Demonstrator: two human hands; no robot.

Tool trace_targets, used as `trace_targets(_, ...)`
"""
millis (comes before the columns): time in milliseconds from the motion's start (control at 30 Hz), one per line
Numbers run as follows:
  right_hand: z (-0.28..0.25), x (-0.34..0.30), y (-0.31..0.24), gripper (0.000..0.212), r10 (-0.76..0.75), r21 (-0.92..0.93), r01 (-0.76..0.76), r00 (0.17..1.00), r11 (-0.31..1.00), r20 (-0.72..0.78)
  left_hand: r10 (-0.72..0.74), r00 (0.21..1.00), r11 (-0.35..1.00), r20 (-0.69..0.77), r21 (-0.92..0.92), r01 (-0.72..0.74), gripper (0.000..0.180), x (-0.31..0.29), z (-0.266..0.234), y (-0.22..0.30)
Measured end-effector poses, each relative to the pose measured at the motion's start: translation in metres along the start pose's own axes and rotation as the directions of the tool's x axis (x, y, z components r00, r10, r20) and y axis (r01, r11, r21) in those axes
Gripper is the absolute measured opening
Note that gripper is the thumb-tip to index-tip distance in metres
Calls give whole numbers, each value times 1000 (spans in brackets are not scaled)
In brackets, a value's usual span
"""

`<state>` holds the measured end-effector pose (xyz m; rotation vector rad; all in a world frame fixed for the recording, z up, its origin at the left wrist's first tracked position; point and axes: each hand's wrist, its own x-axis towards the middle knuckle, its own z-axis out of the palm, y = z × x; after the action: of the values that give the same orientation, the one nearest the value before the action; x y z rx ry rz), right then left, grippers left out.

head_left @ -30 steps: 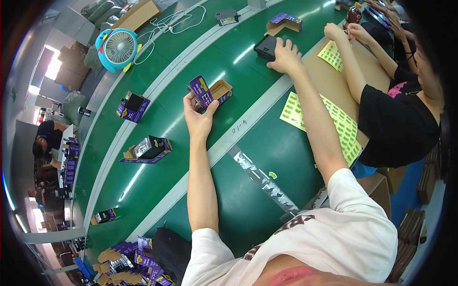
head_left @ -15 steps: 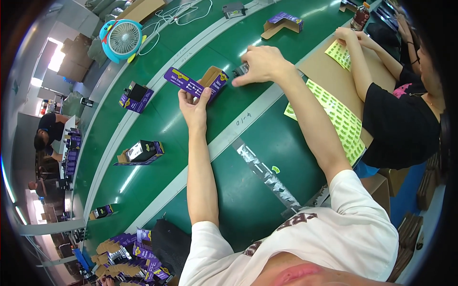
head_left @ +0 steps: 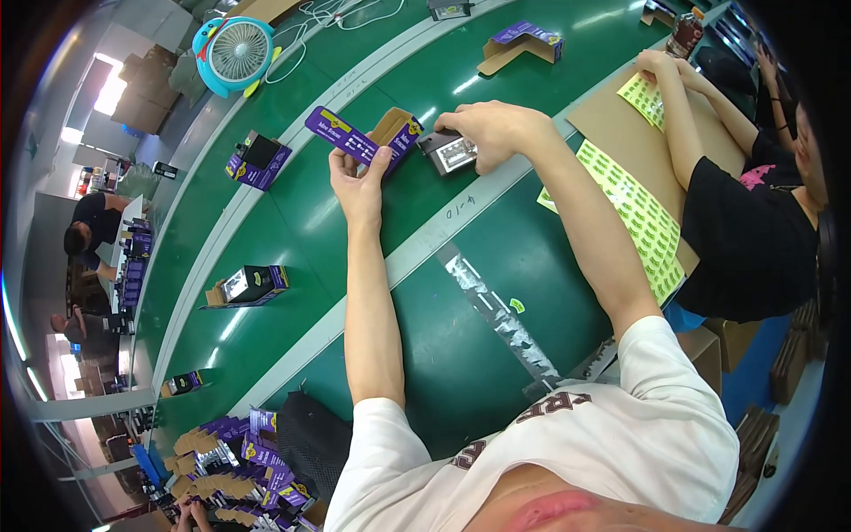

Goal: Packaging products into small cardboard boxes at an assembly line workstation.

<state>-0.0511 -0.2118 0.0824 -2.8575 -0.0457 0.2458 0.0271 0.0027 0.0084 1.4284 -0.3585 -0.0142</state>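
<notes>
My left hand pinches a purple cardboard box by its lower edge, thumb in front. Its brown inner side shows, and it is folded at an angle. Just right of it, my right hand grips a small black device with a shiny silver panel, fingers over its top and right side. The device is tilted close to the box's right end, above the green conveyor belt. Its exact kind is hard to tell. Part of it is hidden behind my fingers.
More purple boxes holding black devices stand along the belt at left. An open purple box lies farther up. Yellow-green sticker sheets lie at right beside a co-worker's arms. A blue fan stands beyond the belt.
My right hand has closed around the black device and turned it, so its silver panel now shows. My left hand still holds the purple box in nearly the same place.
</notes>
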Motion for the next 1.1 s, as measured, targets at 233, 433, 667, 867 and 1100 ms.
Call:
trace_targets(233, -11, -2, 12, 66, -52, 117, 48, 998, 992, 30, 43, 999, 999, 26, 17, -44, 49, 0, -6, 1)
trace_targets(433, -37, -29, 32, 57, -185, 396, 351, 898, 848, -399, -59, 955, 998, 290, 0, 62, 58, -6, 1, 5)
trace_targets(667, -18, -10, 27, 50, -294, 582, 339, 940, 739, -174, -206, 907, 978, 368, 115, 175, 63, -10, 9, 12)
trace_targets(867, -15, -2, 12, 46, -230, 491, 226, 972, 842, -52, -226, 897, 973, 379, 122, 194, 66, -14, 5, 12)
trace_targets(1100, -12, -2, -2, 49, -198, 325, 273, 949, 905, -246, -244, 915, 966, 321, 159, 202, 69, -13, -1, 10)
